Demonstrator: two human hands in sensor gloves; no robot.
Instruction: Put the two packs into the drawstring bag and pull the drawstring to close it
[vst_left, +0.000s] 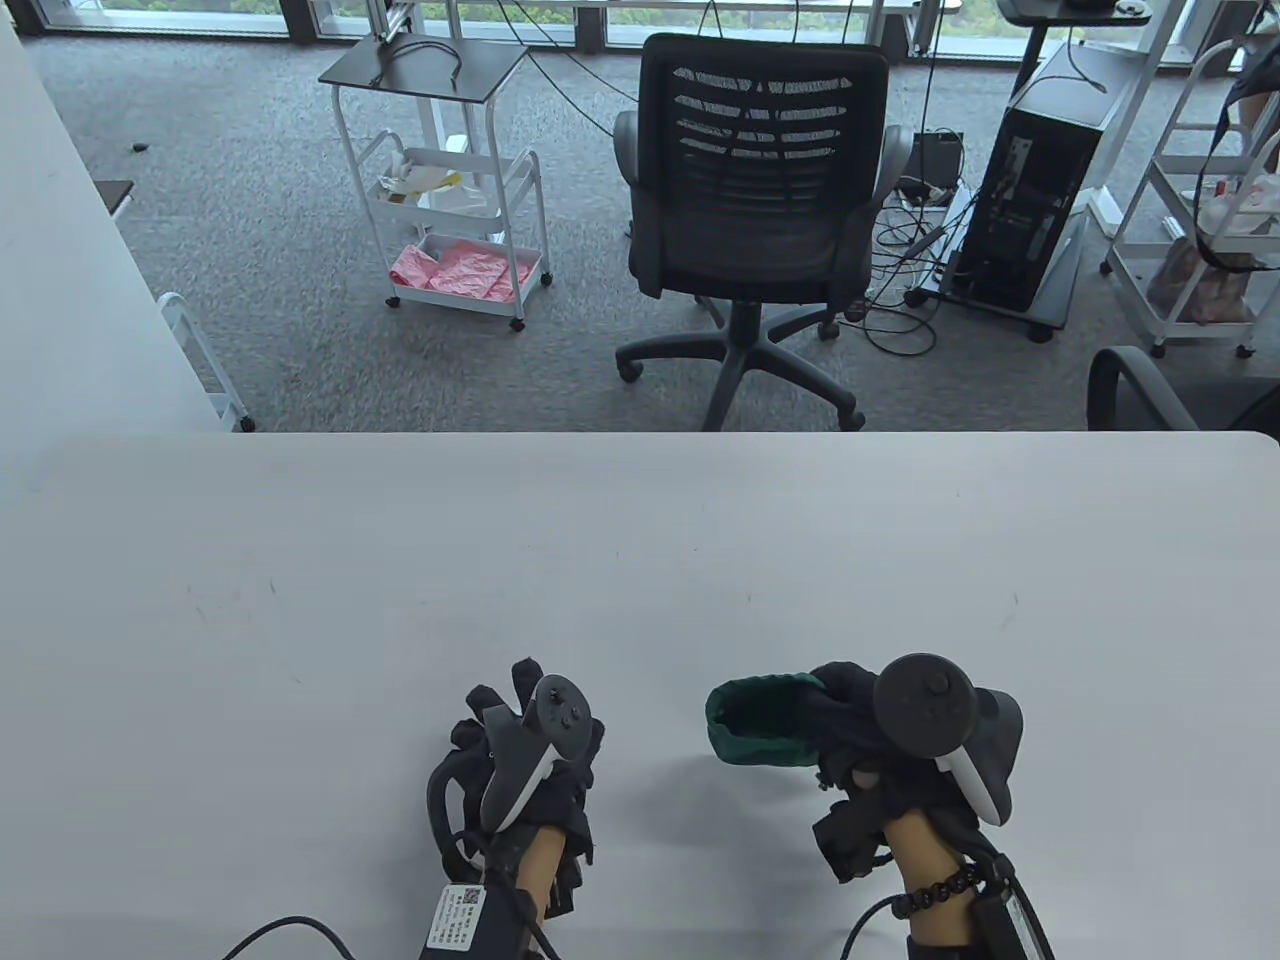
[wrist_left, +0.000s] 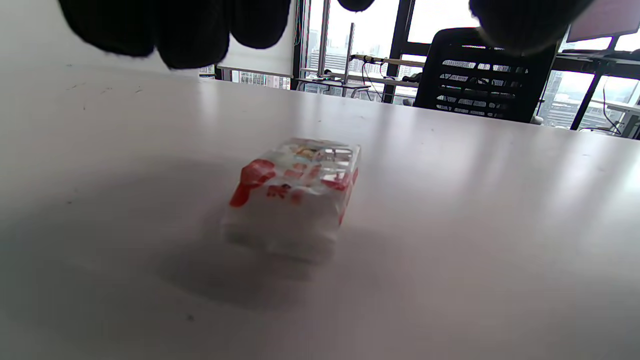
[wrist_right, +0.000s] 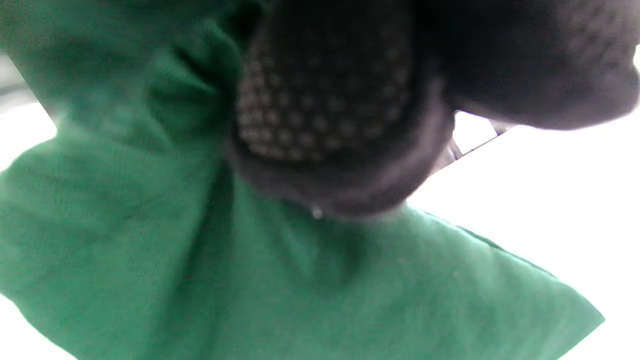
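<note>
My right hand (vst_left: 838, 702) grips a green drawstring bag (vst_left: 762, 722) near the table's front edge and holds its open mouth facing left. In the right wrist view a dotted fingertip (wrist_right: 325, 100) presses into the bunched green cloth of the bag (wrist_right: 150, 260). My left hand (vst_left: 505, 712) hovers to the left of the bag with its fingers (wrist_left: 190, 30) spread above a white pack with red print (wrist_left: 295, 197), which lies on the table untouched. In the table view the left hand hides that pack. No second pack shows in any view.
The white table (vst_left: 640, 560) stretches far ahead of both hands. Beyond its far edge stand a black office chair (vst_left: 760, 200), a white trolley (vst_left: 450, 210) and a computer tower (vst_left: 1040, 190). Glove cables trail off the front edge.
</note>
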